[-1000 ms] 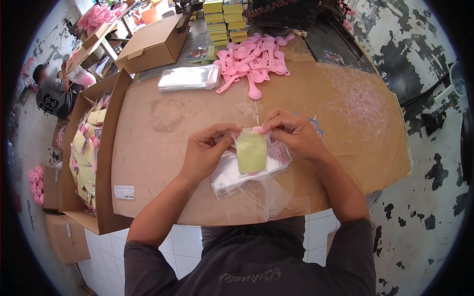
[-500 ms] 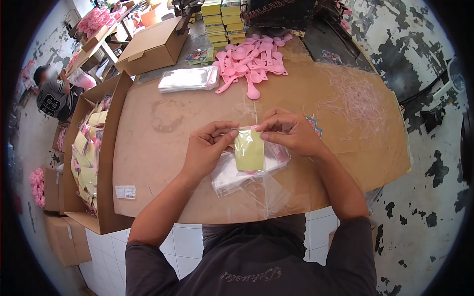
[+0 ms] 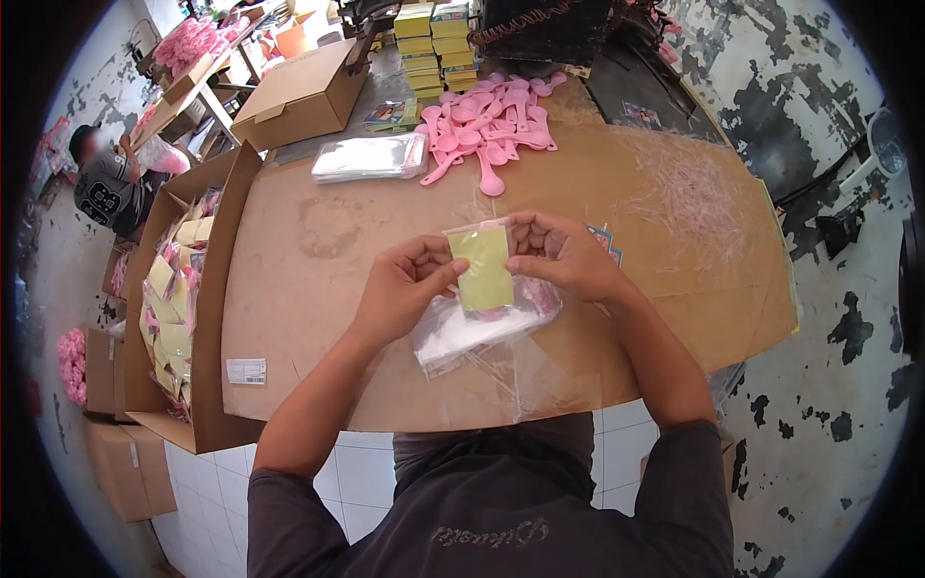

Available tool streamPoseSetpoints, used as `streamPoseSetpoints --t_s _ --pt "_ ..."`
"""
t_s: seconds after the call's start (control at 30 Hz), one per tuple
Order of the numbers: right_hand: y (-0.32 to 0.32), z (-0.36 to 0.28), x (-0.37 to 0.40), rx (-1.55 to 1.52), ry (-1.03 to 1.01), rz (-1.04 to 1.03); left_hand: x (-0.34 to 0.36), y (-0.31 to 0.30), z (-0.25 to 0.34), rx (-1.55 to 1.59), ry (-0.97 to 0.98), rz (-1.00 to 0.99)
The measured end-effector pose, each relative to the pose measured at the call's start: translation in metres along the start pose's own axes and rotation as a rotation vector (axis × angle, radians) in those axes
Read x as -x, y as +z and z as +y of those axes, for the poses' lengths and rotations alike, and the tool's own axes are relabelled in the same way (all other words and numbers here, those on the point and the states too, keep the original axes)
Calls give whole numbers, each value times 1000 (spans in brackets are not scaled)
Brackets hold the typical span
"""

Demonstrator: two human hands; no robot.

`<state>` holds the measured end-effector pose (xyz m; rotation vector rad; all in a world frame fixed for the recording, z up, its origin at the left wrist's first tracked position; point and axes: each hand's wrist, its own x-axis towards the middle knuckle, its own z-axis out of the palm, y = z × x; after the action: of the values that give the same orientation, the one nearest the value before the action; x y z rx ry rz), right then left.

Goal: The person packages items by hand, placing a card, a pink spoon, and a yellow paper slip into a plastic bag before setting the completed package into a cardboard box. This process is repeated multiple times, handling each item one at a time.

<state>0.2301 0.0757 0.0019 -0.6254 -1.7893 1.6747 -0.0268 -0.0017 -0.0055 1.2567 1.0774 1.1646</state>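
Far left, a co-worker (image 3: 104,188) by the side tables; nearer, an open carton (image 3: 212,289) holding small packets (image 3: 173,337). Left hand (image 3: 400,289) closed on the near packet's left edge, its thumb now lapping onto the front. The packet (image 3: 485,275), a yellow-green card in clear film with a bit of pink at top and bottom, has just risen slightly and tipped askew, held above loose clear bags (image 3: 458,332). Pink scoops (image 3: 491,125) heaped beyond. Right hand (image 3: 568,260) pinches the upper right edge, so both sides are secured; my reading is that the card is already inside. Cannot tell whether the top is sealed. Printed cards (image 3: 602,241) just beyond the right wrist; fine strands (image 3: 699,183) farther right.
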Motion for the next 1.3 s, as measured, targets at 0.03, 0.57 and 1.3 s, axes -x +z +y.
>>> streamPoseSetpoints --t_s 0.03,0.57,1.3 --pt "-2 -3 1 37 18 17 0 -8 1 -52 -44 -24" --pt "-76 -15 57 1120 63 280 51 -7 30 -388 204 20" --pt "-54 -8 39 551 -97 477 -6 5 14 -77 -59 49"
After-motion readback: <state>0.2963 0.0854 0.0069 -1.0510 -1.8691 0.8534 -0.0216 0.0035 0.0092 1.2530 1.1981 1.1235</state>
